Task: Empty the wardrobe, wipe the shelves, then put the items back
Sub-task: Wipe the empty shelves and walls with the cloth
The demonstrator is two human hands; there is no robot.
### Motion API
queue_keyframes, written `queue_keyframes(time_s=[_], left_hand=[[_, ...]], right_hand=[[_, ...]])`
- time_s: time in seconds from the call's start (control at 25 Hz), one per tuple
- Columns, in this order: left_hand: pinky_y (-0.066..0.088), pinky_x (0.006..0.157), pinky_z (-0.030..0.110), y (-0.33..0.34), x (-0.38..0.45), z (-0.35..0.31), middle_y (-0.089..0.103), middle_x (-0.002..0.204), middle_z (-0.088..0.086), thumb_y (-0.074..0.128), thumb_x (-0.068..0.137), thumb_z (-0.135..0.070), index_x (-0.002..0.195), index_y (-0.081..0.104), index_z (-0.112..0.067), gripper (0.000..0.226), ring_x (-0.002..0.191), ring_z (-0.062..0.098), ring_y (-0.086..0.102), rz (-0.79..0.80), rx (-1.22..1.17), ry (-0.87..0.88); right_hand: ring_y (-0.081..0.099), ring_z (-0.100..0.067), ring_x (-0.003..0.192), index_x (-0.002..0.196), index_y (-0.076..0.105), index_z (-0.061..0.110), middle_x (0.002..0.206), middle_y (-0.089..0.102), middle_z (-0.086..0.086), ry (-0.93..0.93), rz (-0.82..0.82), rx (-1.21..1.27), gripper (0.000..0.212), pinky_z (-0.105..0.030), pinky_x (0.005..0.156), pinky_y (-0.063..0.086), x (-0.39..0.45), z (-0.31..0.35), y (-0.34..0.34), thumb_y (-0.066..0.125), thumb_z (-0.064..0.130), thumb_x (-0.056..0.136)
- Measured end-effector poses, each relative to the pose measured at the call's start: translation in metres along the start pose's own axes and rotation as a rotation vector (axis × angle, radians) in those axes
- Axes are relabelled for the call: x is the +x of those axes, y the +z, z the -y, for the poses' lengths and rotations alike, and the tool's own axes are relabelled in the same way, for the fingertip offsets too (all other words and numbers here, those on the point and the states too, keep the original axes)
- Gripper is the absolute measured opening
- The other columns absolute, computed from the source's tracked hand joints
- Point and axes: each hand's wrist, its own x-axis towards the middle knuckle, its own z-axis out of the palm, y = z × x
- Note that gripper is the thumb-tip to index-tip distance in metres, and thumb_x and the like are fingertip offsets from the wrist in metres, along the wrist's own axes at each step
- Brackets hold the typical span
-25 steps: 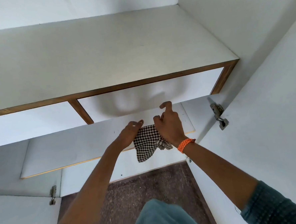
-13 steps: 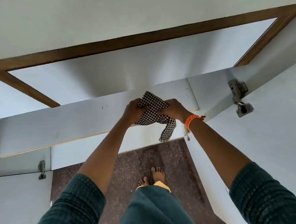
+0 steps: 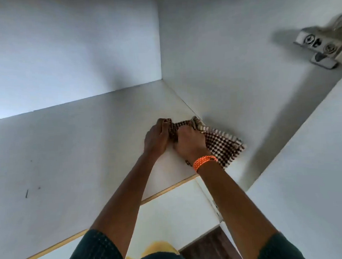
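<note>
Head view: two hands, one checkered cloth, one shelf.

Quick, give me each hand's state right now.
Left hand: gripping the cloth.
Right hand: gripping the same cloth, on the shelf.
</note>
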Motion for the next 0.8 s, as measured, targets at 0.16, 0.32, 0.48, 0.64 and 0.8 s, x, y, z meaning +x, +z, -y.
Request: queue_keyframes(time_s=[0.16,0.32,0.48,0.64,0.8], left_hand=[[0.045,0.087,0.037,0.011,0.023,0.022,0.064,0.115,0.010,0.048,0.096,-0.036,0.123,0.048,-0.016,0.033,0.106,0.029,0.059,-0.031,-0.051,0.065],[0.047,0.085,0.037,0.006,0.021,0.029,0.065,0.112,0.010,0.058,0.089,-0.022,0.113,0.055,-0.012,0.026,0.106,0.031,0.059,-0.108,0.063,0.095],[0.044,0.086,0.036,0.001,0.013,0.020,0.063,0.116,0.011,0.060,0.088,-0.017,0.122,0.049,-0.019,0.035,0.110,0.031,0.056,-0.229,0.087,0.044],[0.046,0.088,0.038,0.001,0.019,0.025,0.063,0.116,0.013,0.063,0.089,-0.021,0.126,0.046,-0.020,0.041,0.111,0.032,0.056,-0.240,0.117,0.044],[0.046,0.095,0.041,0.002,0.025,0.032,0.064,0.119,0.014,0.063,0.089,-0.024,0.129,0.046,-0.018,0.044,0.112,0.033,0.058,-0.198,0.096,0.093]], right_hand=[[0.050,-0.031,0.109,0.101,0.064,0.003,0.112,0.056,-0.012,-0.123,-0.256,0.016,0.028,-0.041,0.085,0.045,0.010,-0.013,0.055,0.051,0.025,0.090],[0.049,-0.029,0.115,0.107,0.062,0.010,0.117,0.057,-0.008,-0.121,-0.295,-0.102,0.023,-0.043,0.095,0.042,-0.006,-0.004,0.055,0.050,0.015,0.088],[0.047,-0.034,0.122,0.118,0.059,0.012,0.124,0.059,-0.011,0.110,-0.181,-0.241,0.030,-0.049,0.104,0.036,-0.029,-0.017,0.042,0.046,0.005,0.092],[0.052,-0.036,0.115,0.103,0.066,0.013,0.108,0.067,-0.007,0.193,-0.062,-0.538,0.021,-0.057,0.110,0.024,-0.059,-0.012,0.016,0.050,0.011,0.089],[0.058,-0.023,0.094,0.103,0.061,0.008,0.095,0.062,-0.004,-0.175,0.344,-0.180,0.029,-0.045,0.102,0.039,-0.069,-0.015,-0.018,0.047,0.033,0.097]])
